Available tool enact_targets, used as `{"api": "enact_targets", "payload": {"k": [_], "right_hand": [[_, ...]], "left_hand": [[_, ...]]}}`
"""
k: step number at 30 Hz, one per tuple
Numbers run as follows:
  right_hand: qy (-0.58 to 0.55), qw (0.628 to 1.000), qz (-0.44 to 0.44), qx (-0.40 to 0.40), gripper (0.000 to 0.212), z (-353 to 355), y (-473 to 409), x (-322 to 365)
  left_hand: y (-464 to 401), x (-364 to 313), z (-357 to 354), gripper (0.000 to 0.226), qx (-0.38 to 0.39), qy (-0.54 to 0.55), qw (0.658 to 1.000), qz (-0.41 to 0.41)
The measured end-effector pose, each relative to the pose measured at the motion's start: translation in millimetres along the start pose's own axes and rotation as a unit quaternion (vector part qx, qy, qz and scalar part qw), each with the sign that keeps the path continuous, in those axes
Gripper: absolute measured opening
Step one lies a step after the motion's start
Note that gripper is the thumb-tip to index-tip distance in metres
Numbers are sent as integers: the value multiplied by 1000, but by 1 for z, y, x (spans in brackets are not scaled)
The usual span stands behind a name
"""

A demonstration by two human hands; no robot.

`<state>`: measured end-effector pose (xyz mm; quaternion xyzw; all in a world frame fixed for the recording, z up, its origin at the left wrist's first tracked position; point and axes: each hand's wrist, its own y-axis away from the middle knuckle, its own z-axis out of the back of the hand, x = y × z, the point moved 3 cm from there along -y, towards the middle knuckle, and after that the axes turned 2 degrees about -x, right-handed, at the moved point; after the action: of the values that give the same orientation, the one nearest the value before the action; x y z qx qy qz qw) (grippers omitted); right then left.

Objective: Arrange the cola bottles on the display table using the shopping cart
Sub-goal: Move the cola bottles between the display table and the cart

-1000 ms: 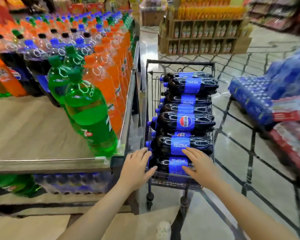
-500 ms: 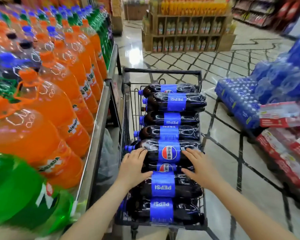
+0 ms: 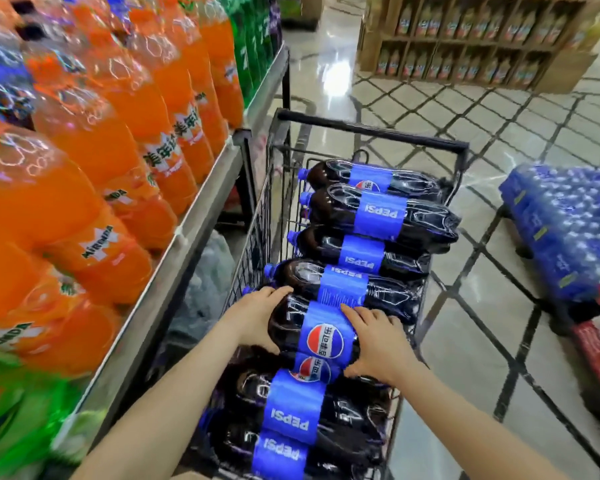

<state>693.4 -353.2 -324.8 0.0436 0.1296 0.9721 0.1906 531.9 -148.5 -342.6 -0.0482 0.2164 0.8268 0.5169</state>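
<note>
I am in a shop with a shiny tiled floor [image 3: 378, 109]. On my left is the display table [image 3: 174, 268], and it is full of tall orange bottles [image 3: 118, 140] and some green bottles [image 3: 253, 46]. Just beside the table stands the shopping cart [image 3: 371, 131]. The cola bottles [image 3: 371, 216] lie on their sides in it, stacked from front to back, with blue labels and blue caps.

I am picking one up. My left hand [image 3: 257, 317] holds the neck end of the top cola bottle [image 3: 312, 327], with my fingers curled over its shoulder. My right hand [image 3: 374, 344] is on the other side of the label, fingers spread and wrapped around the fat middle. The bottle is between both my hands and looks like it is touching the others under it.

I think the next move is to lift it straight up, out over the cart's wire side, and swing it left to the table. It looks big and heavy, so I should hold tight with both hands. I also need a free spot, and I cannot see one from here.
</note>
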Motion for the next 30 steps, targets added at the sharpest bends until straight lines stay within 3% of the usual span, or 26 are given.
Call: {"api": "enact_targets", "payload": {"k": [7, 14, 26, 30], "right_hand": [[11, 1000, 15, 11, 120, 1, -6, 4], [-11, 998, 49, -27, 115, 4, 7, -3], [-4, 987, -44, -155, 114, 32, 85, 36], [-10, 983, -74, -169, 114, 34, 116, 61]], "left_hand": [[9, -10, 4, 126, -5, -25, 1000, 13], [42, -26, 12, 120, -80, 0, 997, 14], [98, -38, 44, 119, -201, -38, 971, -121], [122, -39, 50, 121, -208, -52, 964, -156]]}}
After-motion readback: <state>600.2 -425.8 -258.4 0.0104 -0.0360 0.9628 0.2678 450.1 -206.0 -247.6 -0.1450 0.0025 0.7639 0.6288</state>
